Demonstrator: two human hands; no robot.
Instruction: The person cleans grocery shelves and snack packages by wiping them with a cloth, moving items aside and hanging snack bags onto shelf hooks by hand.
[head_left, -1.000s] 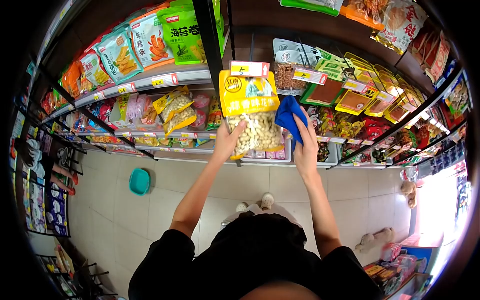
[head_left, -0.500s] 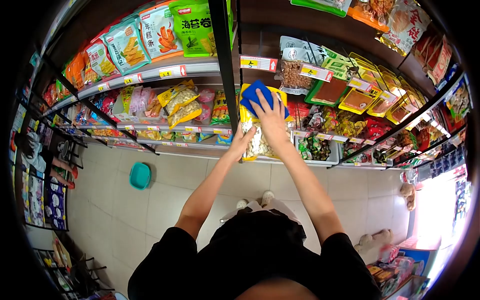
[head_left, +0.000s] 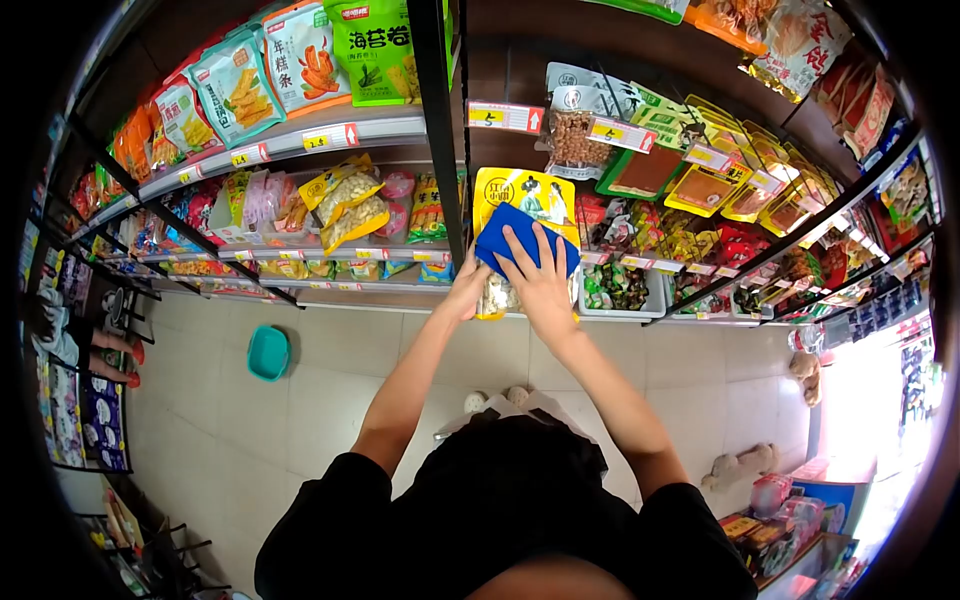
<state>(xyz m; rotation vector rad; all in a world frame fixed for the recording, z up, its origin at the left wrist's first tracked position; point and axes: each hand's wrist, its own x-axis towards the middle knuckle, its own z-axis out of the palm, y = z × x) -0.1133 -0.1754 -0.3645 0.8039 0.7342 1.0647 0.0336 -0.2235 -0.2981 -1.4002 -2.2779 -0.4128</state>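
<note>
A yellow bag of peanuts [head_left: 552,192] is held upright in front of the shelf. My left hand [head_left: 466,287] grips its lower left edge, with the fingers partly hidden behind the bag. A folded blue cloth [head_left: 495,240] lies flat against the front of the bag, covering its middle. My right hand [head_left: 537,277] presses the cloth onto the bag, its fingers spread over the cloth.
Shelves hold snack bags [head_left: 300,60] at the upper left and hanging packets [head_left: 705,185] at the right. Price tags [head_left: 507,117] line the shelf edges. A teal basin [head_left: 268,353] sits on the floor. Another person's legs [head_left: 112,355] show at the far left.
My right hand has brought the blue cloth from beside the bag onto its front, then slid it down from the top. The bag has moved slightly right and down.
</note>
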